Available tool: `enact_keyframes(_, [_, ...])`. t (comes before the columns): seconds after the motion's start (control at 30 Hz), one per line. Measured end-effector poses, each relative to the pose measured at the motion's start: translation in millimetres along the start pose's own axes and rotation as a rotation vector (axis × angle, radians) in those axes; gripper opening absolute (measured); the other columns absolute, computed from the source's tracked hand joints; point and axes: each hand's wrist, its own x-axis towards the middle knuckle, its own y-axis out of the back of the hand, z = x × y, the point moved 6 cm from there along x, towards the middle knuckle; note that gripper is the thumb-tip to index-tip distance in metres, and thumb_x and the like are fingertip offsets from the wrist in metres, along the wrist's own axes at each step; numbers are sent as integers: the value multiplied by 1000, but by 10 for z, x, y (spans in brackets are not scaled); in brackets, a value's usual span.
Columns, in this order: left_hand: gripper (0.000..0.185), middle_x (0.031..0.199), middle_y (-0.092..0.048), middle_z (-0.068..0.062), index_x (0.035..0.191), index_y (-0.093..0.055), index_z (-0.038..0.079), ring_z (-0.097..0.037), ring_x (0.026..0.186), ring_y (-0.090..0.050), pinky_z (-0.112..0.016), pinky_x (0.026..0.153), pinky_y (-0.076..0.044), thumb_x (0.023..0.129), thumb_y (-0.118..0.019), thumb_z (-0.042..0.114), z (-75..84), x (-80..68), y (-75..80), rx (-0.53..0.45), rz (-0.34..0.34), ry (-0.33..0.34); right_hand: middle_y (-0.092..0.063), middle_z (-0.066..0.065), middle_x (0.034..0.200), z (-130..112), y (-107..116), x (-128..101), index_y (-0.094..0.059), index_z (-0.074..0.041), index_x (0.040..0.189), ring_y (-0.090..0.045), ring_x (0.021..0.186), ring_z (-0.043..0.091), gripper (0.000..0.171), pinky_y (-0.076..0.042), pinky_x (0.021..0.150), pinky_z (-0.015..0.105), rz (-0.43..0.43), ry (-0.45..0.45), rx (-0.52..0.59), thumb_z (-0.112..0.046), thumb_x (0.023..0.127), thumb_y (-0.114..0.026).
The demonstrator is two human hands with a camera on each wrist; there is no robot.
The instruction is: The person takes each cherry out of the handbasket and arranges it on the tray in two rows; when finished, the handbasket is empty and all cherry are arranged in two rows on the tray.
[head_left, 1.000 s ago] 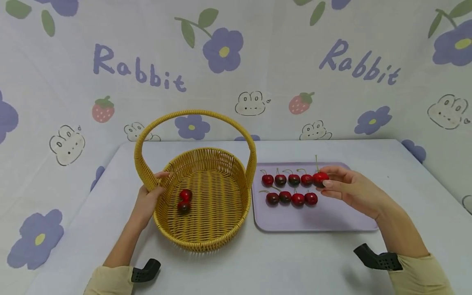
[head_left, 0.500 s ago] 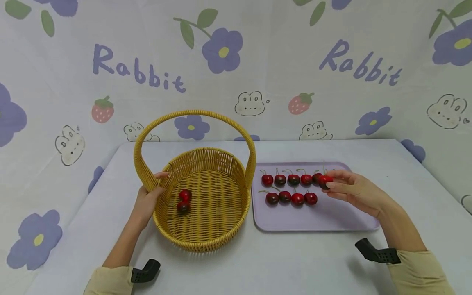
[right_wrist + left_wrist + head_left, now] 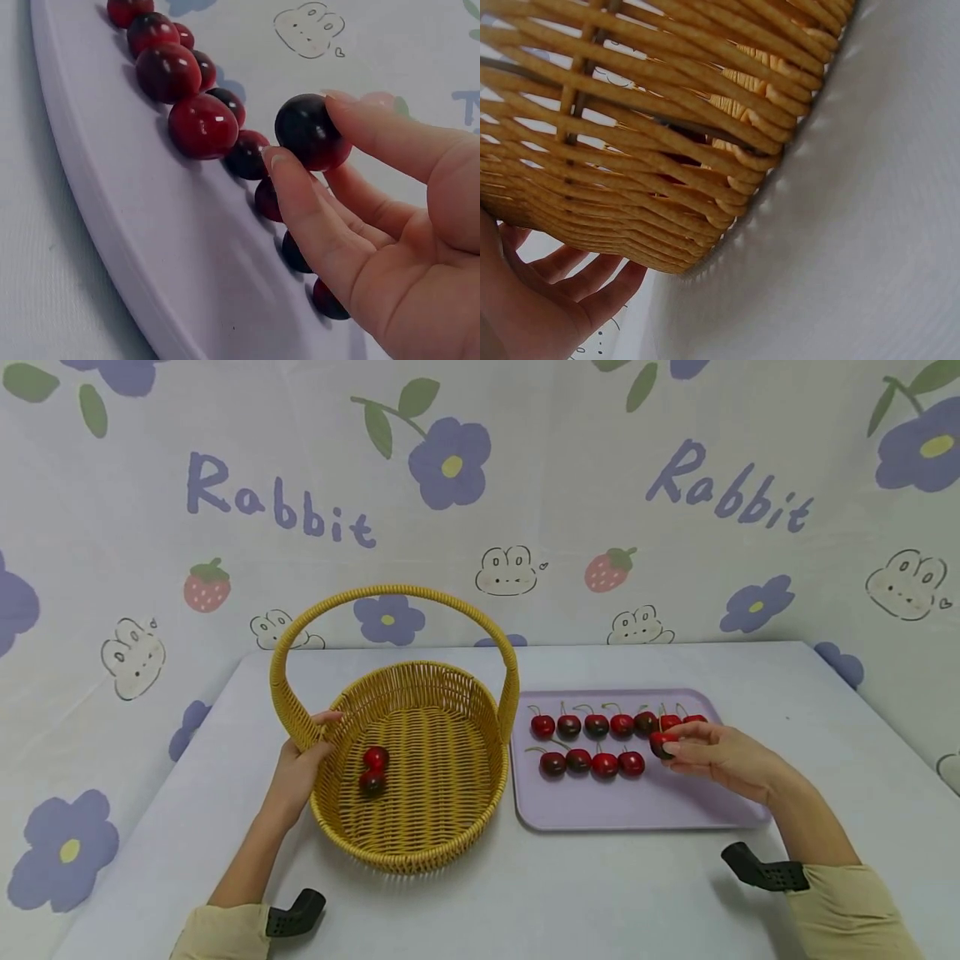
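Note:
My right hand (image 3: 723, 762) pinches a dark red cherry (image 3: 311, 132) between thumb and fingertips, just over the lilac tray (image 3: 585, 806). Beneath it several cherries lie in two rows, stems toward the back; the front row ends at a cherry (image 3: 632, 764) just left of the pinched one. At the left, my left hand (image 3: 298, 768) grips the yellow wicker basket (image 3: 408, 860) by its left side, below the handle's foot, thumb over the rim. In the left wrist view the left fingers (image 3: 611, 296) lie against the woven wall. Two cherries (image 3: 375, 768) sit inside the basket, toward its left.
The basket's tall arched handle (image 3: 393, 589) rises above its bowl. Tray and basket stand side by side on a white-covered table (image 3: 525, 902), almost touching. A patterned cloth (image 3: 570, 468) with rabbits and flowers hangs behind. Both wrists carry black camera mounts (image 3: 765, 868).
My right hand has carried its cherry from the back row rightward and then toward me, to the end of the front row. More back-row cherries now show. The left hand stays on the basket.

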Motion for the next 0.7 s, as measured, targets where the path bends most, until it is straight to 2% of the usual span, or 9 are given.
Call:
enact_keyframes(0.33, [43, 146, -35, -19, 135, -44, -2, -32, 137, -27, -47, 110, -18, 93, -37, -1, 7, -3, -3, 6, 2, -2, -61, 4, 107, 103, 34, 7, -47, 8, 121, -61, 96, 18, 37, -49, 85, 29, 1, -83, -185, -16, 95, -58])
enact_keyframes(0.5, [43, 145, -36, -19, 135, -45, -2, -32, 137, -27, -48, 110, -18, 93, -37, -1, 12, -3, -5, 9, 2, -1, -64, 3, 104, 109, 8, 1, -48, 9, 119, -60, 95, 14, 37, -49, 85, 29, -22, -98, -196, -14, 93, -61])
enact_keyframes(0.7, [42, 145, -35, -19, 135, -45, -2, -32, 136, -28, -48, 109, -18, 94, -37, 0, 10, 0, -4, 10, 0, 4, -61, 5, 102, 125, -19, 9, -51, 9, 115, -60, 92, 14, 33, -50, 84, 30, -33, -118, -187, -11, 92, -62])
